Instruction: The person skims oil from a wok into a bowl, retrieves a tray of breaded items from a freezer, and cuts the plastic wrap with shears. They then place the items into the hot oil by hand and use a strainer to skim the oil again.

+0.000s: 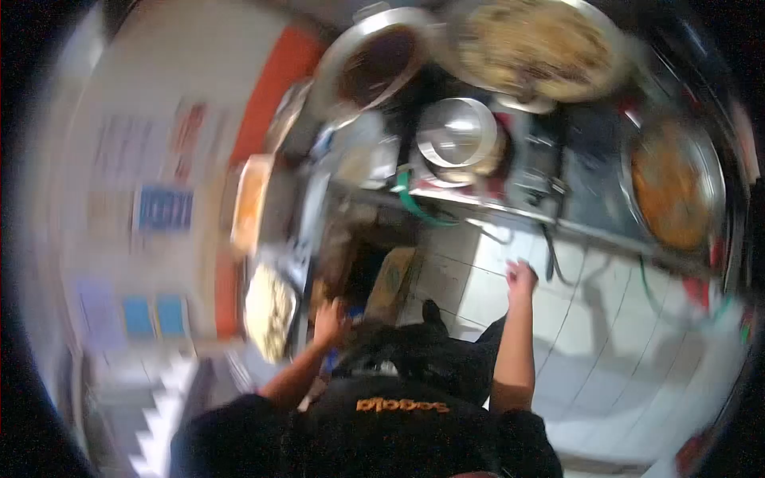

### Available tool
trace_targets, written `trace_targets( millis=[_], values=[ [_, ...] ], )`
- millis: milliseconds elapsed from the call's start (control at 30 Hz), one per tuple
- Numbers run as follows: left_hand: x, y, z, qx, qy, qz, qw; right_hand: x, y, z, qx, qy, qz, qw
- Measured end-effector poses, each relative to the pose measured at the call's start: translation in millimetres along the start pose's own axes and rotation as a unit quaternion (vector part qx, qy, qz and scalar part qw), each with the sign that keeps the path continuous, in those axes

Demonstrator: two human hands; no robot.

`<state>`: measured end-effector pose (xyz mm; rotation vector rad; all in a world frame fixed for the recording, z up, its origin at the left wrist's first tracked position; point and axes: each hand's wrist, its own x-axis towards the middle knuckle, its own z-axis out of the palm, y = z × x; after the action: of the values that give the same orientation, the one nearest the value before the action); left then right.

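My left hand [329,321] hangs low at my side, blurred, its fingers loosely apart and nothing visible in them. Closest to it is a tray of pale, lumpy food [269,311] on the side counter, with a gap between the two. My right hand [521,275] is held out over the tiled floor, in front of the stove counter. Its fingers look loosely bent, with nothing seen in them. A shiny metal pot [457,134] sits on the counter ahead, apart from both hands.
Along the counter stand a pan of dark liquid [381,65], a wide pan of yellowish food [542,44] and a basin of orange-brown food [673,187]. A green hose [418,203] hangs from the edge. An orange-filled container [252,203] stands left. Below is a cardboard box [393,279].
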<state>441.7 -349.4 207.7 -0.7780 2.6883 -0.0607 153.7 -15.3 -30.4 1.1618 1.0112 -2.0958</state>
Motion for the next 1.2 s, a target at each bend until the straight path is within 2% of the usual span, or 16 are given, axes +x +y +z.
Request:
trace_targets(
  millis=[33,100,167,233,300,367,433,533,567,633,667,767,800,867,1067,1200],
  values=[
    [-4,24,-43,-0.014,0.071,0.02,0.997,-4,25,-6,-0.03,0.033,0.017,0.999],
    [-7,-9,-57,-0.049,0.162,0.031,0.985,-41,56,15,-0.145,0.025,0.054,0.988],
    [-14,-51,-65,-0.103,0.241,-0.03,0.965,-77,91,54,-0.251,-0.034,0.074,0.965],
    [-24,-96,-75,-0.101,0.258,-0.145,0.95,-109,124,109,-0.331,-0.107,0.06,0.935],
    [-36,-176,-59,-0.174,0.336,-0.214,0.901,-162,156,178,-0.407,-0.24,0.018,0.881],
    [-55,-257,-46,-0.158,0.427,-0.31,0.834,-220,196,257,-0.451,-0.327,-0.019,0.831],
    [-77,-316,-38,-0.053,0.446,-0.444,0.775,-262,240,317,-0.474,-0.414,-0.052,0.775],
    [-118,-387,7,-0.098,0.356,-0.489,0.79,-345,313,394,-0.543,-0.502,-0.073,0.669],
    [-125,-399,17,-0.106,0.349,-0.497,0.787,-358,343,407,-0.552,-0.552,-0.116,0.614],
    [-130,-414,32,-0.312,0.3,-0.458,0.777,-400,392,428,-0.592,-0.598,-0.117,0.527],
    [-128,-417,35,-0.402,0.277,-0.462,0.74,-403,419,432,-0.616,-0.618,-0.152,0.464],
    [-129,-418,32,-0.4,0.304,-0.428,0.751,-419,475,430,-0.625,-0.673,-0.218,0.329],
    [-130,-419,32,-0.407,0.3,-0.432,0.746,-422,487,425,-0.633,-0.67,-0.215,0.323],
    [-132,-424,30,-0.444,0.286,-0.406,0.746,-429,509,416,-0.621,-0.693,-0.332,0.155],
    [-136,-431,20,-0.41,0.3,-0.338,0.793,-461,536,401,-0.654,-0.637,-0.403,0.068],
    [-138,-440,19,-0.484,0.281,-0.329,0.761,-464,549,397,-0.687,-0.581,-0.435,0.044]
  ],
)
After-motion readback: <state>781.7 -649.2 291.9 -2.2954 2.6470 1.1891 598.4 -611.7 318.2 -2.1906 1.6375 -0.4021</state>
